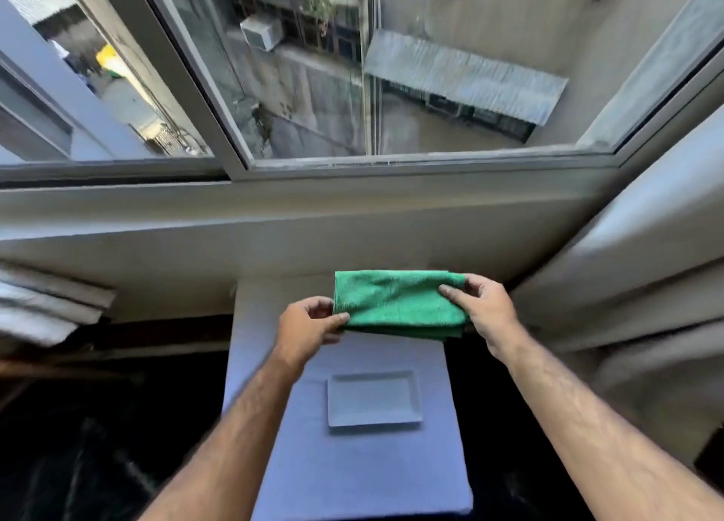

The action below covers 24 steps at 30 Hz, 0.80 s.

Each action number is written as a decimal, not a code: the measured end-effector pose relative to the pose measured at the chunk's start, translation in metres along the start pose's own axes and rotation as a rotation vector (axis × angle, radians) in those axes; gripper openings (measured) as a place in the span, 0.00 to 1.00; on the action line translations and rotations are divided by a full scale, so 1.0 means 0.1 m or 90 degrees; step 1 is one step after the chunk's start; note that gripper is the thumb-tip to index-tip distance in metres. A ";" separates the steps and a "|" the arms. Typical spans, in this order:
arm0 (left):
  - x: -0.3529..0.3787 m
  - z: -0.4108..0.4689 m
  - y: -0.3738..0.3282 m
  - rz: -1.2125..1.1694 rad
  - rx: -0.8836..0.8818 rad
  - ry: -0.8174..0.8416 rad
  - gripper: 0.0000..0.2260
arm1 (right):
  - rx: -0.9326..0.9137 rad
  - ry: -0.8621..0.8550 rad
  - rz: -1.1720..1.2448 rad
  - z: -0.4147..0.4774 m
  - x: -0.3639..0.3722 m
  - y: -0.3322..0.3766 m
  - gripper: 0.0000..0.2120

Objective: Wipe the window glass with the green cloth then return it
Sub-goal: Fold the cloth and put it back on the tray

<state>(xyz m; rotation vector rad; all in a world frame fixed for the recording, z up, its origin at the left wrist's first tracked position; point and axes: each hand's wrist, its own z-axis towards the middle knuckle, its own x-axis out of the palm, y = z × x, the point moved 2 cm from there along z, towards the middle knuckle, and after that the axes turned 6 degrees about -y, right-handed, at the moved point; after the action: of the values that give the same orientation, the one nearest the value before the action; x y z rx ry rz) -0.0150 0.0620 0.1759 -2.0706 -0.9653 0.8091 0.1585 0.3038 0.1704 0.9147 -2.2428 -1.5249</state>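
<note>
Two panes of window glass [450, 70] are seen above a pale sill [274, 215]. Below, a table [352, 462] is covered in blue, with a white tray [374, 399] on it. Over its far end the folded green cloth [395, 305] is pinched at opposite ends by the left hand [309, 324] and right hand [485, 309].

The tabletop [352, 477] runs straight ahead of me to the wall under the window glass [450, 70]. A tray [374, 399] lies on it, near the middle, between my forearms. Beyond the tray, above the tabletop's far end, I hold the cloth [395, 305]: my left hand [309, 326] pinches its left edge, my right hand [485, 305] its right edge (both just below the sill [274, 203]). A curtain [646, 285] hangs to my right.
</note>
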 end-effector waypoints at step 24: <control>0.50 0.54 3.13 0.552 -0.069 -0.099 0.08 | -0.025 0.058 -0.628 0.17 0.66 -3.13 0.11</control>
<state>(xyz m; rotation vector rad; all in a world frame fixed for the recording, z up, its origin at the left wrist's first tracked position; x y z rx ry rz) 0.0879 -0.0284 -0.1150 -2.5579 -0.1303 1.3776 0.2070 0.1983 -0.1279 2.2188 -1.7196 -1.7663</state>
